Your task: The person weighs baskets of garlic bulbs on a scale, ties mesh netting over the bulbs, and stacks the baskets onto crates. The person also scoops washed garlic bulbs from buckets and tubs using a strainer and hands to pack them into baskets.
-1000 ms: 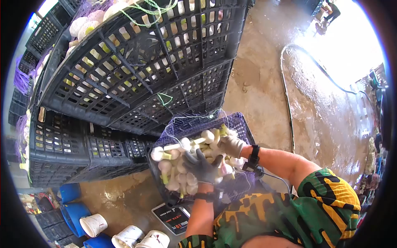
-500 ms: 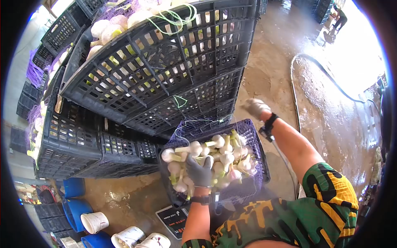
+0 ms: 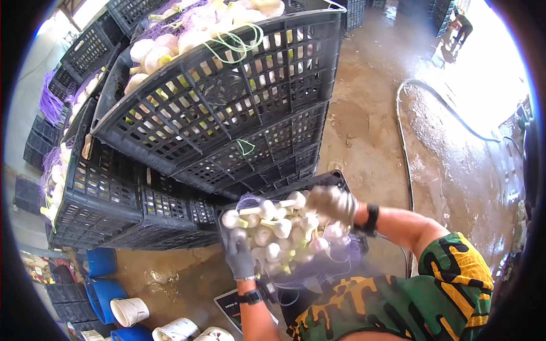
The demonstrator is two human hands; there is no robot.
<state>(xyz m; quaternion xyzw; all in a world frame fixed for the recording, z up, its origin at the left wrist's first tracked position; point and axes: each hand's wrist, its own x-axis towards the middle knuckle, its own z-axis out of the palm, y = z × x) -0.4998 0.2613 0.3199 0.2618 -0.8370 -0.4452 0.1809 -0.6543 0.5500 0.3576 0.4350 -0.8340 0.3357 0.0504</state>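
Lying heaped in the black crate, the garlic is seen now, white bulbs with pale green stems packed together at the middle of the view. Along the near right side, purple net is spread. At the crate's left edge, just beside the bulbs, the left grip is placed, covered by a dark grey glove; its fingers are kept close together, and whether a bulb is held cannot be told. Over the far right part of the heap, the right grip is caught in a blur, pale-gloved, its fingers too smeared to be read; what is held, if anything, cannot be told either. Dark bands are worn on both wrists. Below the crate, a black panel is partly covered by the left forearm. Just beyond, stacked crates are topped with more garlic, a green cord looped over the front. Down to the left, blue tubs and white buckets are grouped on the wet floor. Off right, a hose is laid in a long curve, and far back a person is lit from behind.
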